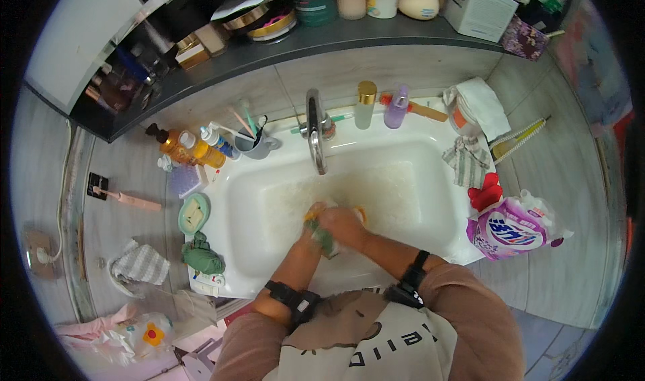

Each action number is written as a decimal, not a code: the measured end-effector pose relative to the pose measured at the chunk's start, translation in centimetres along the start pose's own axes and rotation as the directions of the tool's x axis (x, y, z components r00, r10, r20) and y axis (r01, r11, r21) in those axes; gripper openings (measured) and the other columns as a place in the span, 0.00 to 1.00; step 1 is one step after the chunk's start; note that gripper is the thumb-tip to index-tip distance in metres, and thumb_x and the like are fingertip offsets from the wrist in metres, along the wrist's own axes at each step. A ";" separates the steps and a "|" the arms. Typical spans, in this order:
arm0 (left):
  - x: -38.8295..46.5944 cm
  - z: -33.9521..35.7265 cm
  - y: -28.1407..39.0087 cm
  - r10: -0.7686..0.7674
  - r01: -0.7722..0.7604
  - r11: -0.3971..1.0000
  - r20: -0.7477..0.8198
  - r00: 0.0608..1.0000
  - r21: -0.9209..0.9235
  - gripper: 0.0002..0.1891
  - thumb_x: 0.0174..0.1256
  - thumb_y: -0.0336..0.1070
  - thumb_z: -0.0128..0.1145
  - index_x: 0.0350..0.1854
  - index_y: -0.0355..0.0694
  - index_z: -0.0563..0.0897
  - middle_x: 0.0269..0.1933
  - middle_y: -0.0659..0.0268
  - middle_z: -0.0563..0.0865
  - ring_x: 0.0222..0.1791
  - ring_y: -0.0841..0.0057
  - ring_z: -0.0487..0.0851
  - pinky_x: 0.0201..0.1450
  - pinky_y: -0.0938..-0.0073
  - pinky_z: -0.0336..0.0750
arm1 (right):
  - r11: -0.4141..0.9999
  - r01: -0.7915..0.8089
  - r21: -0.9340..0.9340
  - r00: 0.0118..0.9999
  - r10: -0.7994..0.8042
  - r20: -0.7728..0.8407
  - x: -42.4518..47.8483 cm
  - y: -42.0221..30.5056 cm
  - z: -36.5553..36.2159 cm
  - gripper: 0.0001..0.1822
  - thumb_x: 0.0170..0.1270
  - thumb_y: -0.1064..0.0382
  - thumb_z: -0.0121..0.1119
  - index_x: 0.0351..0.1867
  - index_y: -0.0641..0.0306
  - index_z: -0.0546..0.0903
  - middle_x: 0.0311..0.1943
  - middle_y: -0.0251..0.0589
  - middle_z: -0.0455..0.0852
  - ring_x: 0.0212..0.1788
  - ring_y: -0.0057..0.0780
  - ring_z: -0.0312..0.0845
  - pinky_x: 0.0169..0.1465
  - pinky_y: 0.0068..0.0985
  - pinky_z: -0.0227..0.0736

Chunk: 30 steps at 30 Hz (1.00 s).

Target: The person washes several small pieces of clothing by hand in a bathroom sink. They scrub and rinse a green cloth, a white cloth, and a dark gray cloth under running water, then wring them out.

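Observation:
Both hands are low in a white sink basin [403, 179] that holds cloudy water. My left hand [315, 220] is closed around a green, yellow and white cloth [322, 237], part of which hangs below the fingers. Pressed against it from the right, my right hand [345, 225] grips the same cloth; a bit of yellow-orange fabric shows beyond its knuckles. The hands are blurred, so the fingers are hard to make out. Above them the chrome faucet [316, 129] points down into the basin, and no stream of water is visible from it.
Left rim: a soap dish [194, 214], a green cloth bundle [202, 255], bottles and a grey toothbrush cup [257, 144]. Behind the basin stand a gold-capped bottle [365, 104] and purple bottle [397, 108]. At right lie a striped cloth [466, 162] and purple detergent bag [516, 225]. A dark shelf [322, 46] overhangs.

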<state>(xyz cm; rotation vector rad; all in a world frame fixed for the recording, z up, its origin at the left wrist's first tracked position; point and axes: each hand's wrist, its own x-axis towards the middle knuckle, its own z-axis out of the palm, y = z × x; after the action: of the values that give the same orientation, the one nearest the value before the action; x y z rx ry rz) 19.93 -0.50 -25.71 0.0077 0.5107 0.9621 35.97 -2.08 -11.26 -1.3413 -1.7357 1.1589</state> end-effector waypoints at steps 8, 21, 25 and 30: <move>-5.3 13.7 4.9 0.122 0.332 0.339 -0.391 0.912 0.880 0.27 0.64 0.52 0.57 0.57 0.36 0.76 0.53 0.58 0.82 0.56 0.61 0.77 0.61 0.64 0.68 | 0.709 0.046 -0.704 0.922 0.242 0.304 0.1 13.0 -8.0 0.25 0.67 0.47 0.49 0.51 0.68 0.77 0.50 0.51 0.81 0.52 0.47 0.75 0.55 0.40 0.70; -2.3 5.9 3.6 0.336 0.260 -0.756 0.015 0.942 0.600 0.27 0.63 0.39 0.55 0.66 0.48 0.69 0.67 0.49 0.65 0.67 0.55 0.65 0.67 0.53 0.62 | 0.546 0.024 -0.837 0.947 0.257 0.194 3.5 10.7 -1.5 0.32 0.63 0.53 0.57 0.68 0.55 0.64 0.70 0.45 0.59 0.69 0.44 0.58 0.68 0.48 0.53; -1.1 -0.1 3.1 0.306 0.452 0.080 -0.454 0.837 0.888 0.29 0.63 0.40 0.57 0.67 0.41 0.66 0.62 0.54 0.71 0.61 0.61 0.71 0.63 0.60 0.68 | 0.735 -0.253 -0.629 0.957 0.285 -0.052 3.4 11.5 -0.2 0.26 0.62 0.58 0.57 0.61 0.59 0.70 0.60 0.47 0.70 0.59 0.48 0.69 0.58 0.44 0.66; -0.2 4.7 0.9 0.267 -0.187 0.566 0.036 0.963 0.803 0.29 0.64 0.44 0.57 0.65 0.38 0.66 0.56 0.56 0.76 0.55 0.64 0.76 0.58 0.66 0.72 | 0.968 -0.152 -0.198 0.930 0.208 0.302 2.0 3.5 -1.6 0.14 0.59 0.57 0.58 0.41 0.64 0.79 0.37 0.51 0.81 0.39 0.49 0.79 0.43 0.41 0.75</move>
<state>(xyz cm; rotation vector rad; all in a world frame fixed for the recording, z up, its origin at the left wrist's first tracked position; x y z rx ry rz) 21.13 0.86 -21.24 0.8901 1.0253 0.9092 38.22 0.57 -13.86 -1.5068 -2.0138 1.4235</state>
